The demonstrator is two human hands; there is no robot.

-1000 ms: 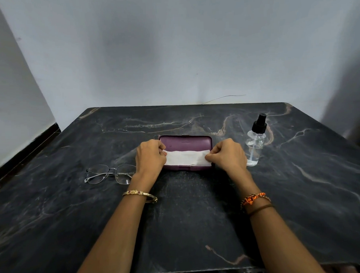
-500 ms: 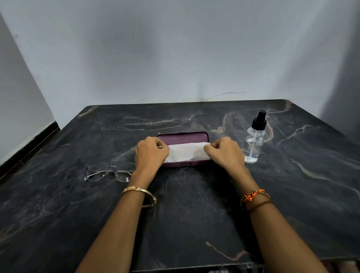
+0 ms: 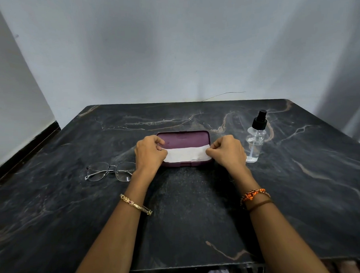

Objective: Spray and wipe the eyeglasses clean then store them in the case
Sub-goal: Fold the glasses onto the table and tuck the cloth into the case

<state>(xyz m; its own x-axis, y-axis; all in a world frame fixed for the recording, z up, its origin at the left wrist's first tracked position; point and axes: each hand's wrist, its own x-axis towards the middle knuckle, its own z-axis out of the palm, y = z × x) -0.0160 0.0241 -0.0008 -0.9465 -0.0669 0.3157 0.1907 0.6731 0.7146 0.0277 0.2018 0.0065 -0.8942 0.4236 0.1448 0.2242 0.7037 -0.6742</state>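
A closed purple eyeglass case [image 3: 185, 138] lies at the middle of the dark marble table [image 3: 188, 208]. Across its near half stretches a white wiping cloth [image 3: 186, 154]. My left hand [image 3: 150, 154] pinches the cloth's left end and my right hand [image 3: 227, 151] pinches its right end, both with curled fingers. Thin metal-framed eyeglasses [image 3: 109, 171] lie flat on the table just left of my left wrist. A clear spray bottle [image 3: 255, 140] with a black nozzle stands upright right of my right hand.
The table's back edge meets a pale wall [image 3: 171, 54], with another wall close on the left. The table's front edge runs along the bottom of the view.
The cloth lay further back over the case half a second ago; now it lies on the near half again, showing more of the purple lid. Both hands kept their hold.
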